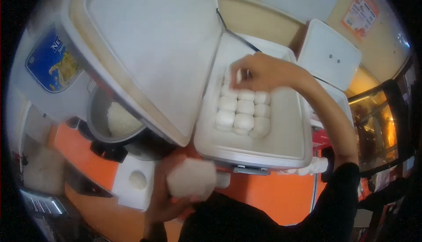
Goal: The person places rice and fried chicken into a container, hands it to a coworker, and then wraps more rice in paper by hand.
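My right hand (pixel 263 73) reaches into the open white cooler box (pixel 281 145), fingers curled down at the far end of the rows. White rounded bundles (pixel 245 106) fill its left part in rows, stacked in layers. Something white shows between my fingers; I cannot tell whether it is gripped or lies behind them. Low in front of the box, my left hand (pixel 163 198) is closed round a pale many-sided bundle (pixel 192 179), blurred by motion. Its thumb lies along the underside.
The raised cooler lid (pixel 149 44) leans to the left. Beneath it stands a rice cooker (pixel 99 119) with white rice (pixel 121 119). A white container with a round opening (pixel 137 180) sits on the orange counter (pixel 268 193). At right are a second white cooler lid (pixel 332 57) and a lit glass cabinet (pixel 376 123).
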`<state>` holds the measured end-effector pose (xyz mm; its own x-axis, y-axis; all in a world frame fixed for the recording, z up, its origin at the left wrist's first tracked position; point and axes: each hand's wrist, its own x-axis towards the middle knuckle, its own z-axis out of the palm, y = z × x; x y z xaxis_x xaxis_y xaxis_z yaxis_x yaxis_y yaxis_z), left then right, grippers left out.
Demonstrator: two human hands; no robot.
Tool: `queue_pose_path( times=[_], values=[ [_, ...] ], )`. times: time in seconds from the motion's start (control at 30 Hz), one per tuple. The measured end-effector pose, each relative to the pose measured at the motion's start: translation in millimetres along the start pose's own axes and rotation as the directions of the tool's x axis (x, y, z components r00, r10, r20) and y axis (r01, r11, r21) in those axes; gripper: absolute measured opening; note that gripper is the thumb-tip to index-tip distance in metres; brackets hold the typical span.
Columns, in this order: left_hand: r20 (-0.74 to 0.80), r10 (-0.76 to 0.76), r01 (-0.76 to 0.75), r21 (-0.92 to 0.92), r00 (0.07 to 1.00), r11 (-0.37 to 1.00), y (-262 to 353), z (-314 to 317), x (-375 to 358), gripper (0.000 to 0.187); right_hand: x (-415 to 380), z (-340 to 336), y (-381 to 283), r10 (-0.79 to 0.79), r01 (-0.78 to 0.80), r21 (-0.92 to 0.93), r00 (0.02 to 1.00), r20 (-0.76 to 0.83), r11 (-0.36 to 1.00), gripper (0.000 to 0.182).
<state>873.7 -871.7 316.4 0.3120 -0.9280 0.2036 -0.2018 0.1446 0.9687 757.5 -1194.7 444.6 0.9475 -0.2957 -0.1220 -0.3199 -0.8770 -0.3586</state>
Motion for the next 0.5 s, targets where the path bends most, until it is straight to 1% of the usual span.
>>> queue_pose_path(
  times=[0.03,0.07,0.13,0.2,0.27,0.3,0.33,0.4,0.47,0.5],
  values=[
    [-0.05,0.04,-0.043,-0.045,0.998,0.998,10.8,14.9,12.1,0.075,-32.9,-7.7,-44.1,-0.053,0.032,0.166,0.991,0.123,0.986,0.054],
    [-0.102,0.075,-0.084,-0.089,0.992,0.992,22.6,30.8,24.3,0.077,-50.7,5.2,-55.2,-0.054,0.044,0.152,0.997,0.06,0.987,0.057],
    [-0.116,0.028,-0.061,-0.288,0.993,0.956,52.5,61.7,52.3,0.072,-80.5,27.1,-74.9,-0.063,0.071,0.12,0.996,-0.065,0.99,0.066],
    [-0.066,0.028,-0.054,-0.432,0.997,0.9,57.4,76.7,82.5,0.07,-93.8,35.4,-85.3,-0.084,0.102,0.084,0.978,-0.193,0.991,0.076],
    [-0.034,-0.002,-0.016,-0.517,0.999,0.856,59.5,89.9,90.4,0.061,-72.5,33.7,-43.1,-0.209,0.215,-0.002,0.946,-0.25,0.977,0.08],
    [-0.017,-0.011,0.0,-0.559,1.0,0.829,58.2,92.2,93.8,0.057,-63.5,25.7,-28.2,-0.065,0.077,0.088,0.989,-0.131,0.993,0.078],
    [-0.104,0.176,-0.196,-0.236,0.979,0.952,48.9,94.4,83.9,0.06,-53.3,18.8,-12.1,0.076,-0.075,0.158,0.997,-0.002,0.985,0.075],
    [-0.159,0.294,-0.295,0.021,0.942,0.955,37.5,95.8,49.9,0.049,-12.6,40.6,56.5,0.161,-0.165,-0.047,0.983,-0.086,0.985,0.079],
    [0.015,0.44,-0.435,0.173,0.898,0.883,7.0,107.1,20.0,0.028,30.6,74.9,117.9,0.196,-0.198,-0.031,0.979,-0.059,0.98,0.086],
    [0.144,0.309,-0.321,0.069,0.94,0.945,-9.0,118.4,8.1,0.024,55.0,106.3,158.2,0.197,-0.199,-0.007,0.976,-0.089,0.98,0.091]
  ],
)
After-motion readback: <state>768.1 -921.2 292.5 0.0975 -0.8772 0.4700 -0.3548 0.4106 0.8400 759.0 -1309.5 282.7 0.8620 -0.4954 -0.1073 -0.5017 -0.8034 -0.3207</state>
